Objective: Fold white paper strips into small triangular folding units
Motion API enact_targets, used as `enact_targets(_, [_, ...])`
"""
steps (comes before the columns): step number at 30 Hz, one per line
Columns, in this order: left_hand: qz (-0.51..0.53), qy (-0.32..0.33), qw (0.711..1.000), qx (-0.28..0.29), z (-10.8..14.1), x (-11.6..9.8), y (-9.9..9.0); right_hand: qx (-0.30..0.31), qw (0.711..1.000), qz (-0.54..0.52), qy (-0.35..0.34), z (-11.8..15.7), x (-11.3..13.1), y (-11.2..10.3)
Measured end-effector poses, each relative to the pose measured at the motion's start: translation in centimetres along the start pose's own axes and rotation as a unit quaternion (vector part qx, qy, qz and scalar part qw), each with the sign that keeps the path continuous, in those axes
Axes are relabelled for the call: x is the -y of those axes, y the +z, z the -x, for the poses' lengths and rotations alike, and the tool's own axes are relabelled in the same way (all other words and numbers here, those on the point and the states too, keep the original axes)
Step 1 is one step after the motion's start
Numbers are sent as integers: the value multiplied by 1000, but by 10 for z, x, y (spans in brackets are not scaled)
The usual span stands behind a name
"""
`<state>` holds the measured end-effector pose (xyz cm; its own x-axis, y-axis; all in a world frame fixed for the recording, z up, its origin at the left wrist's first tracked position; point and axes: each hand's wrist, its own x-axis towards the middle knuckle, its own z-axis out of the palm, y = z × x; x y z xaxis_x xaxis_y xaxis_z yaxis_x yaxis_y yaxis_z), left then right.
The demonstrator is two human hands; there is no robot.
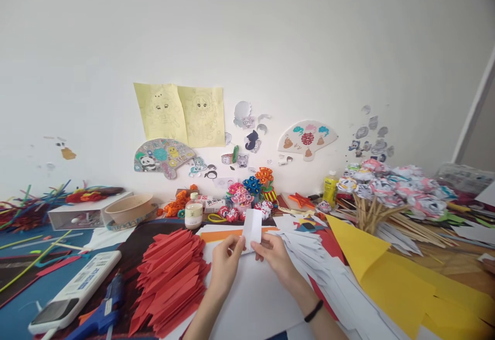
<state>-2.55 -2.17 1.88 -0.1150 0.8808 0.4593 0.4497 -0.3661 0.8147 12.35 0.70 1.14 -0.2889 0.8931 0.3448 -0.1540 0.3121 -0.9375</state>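
Observation:
A small folded piece of white paper [252, 225] is held up between both hands above the middle of the table. My left hand [228, 255] pinches its lower left edge between thumb and fingers. On the right side, my right hand [274, 256] grips the lower edge, with the thumb in front and the fingers behind. Under the hands lie white sheets [251, 298] with an orange strip of paper [220, 236] at their far edge. To the left is a heap of folded red paper pieces [170, 278]; at the right, many white paper strips [328, 273] overlap.
Yellow paper [406, 283] spreads at the right, before a bunch of paper flowers on sticks [382, 190]. A blue glue gun [106, 304] and a white power strip [77, 291] lie at the left. A jar [193, 213] and a bowl [129, 206] stand behind.

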Motion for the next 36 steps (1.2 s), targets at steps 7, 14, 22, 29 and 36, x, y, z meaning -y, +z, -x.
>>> enact_targets(7, [6, 16, 999, 38, 2, 2, 5, -19, 1000, 0, -16, -1, -5, -3])
enact_targets(14, [3, 32, 997, 64, 5, -2, 6, -24, 999, -7, -20, 0, -2, -3])
enact_targets(22, [5, 30, 998, 47, 6, -1, 8, -28, 999, 7, -15, -2, -8, -3])
enact_targets(29, [-6, 21, 999, 29, 1, 3, 5, -30, 999, 5, -11, -2, -6, -4])
enact_targets(36, [-9, 33, 999, 2, 4, 1, 5, -20, 1000, 14, -12, -1, -4, -2])
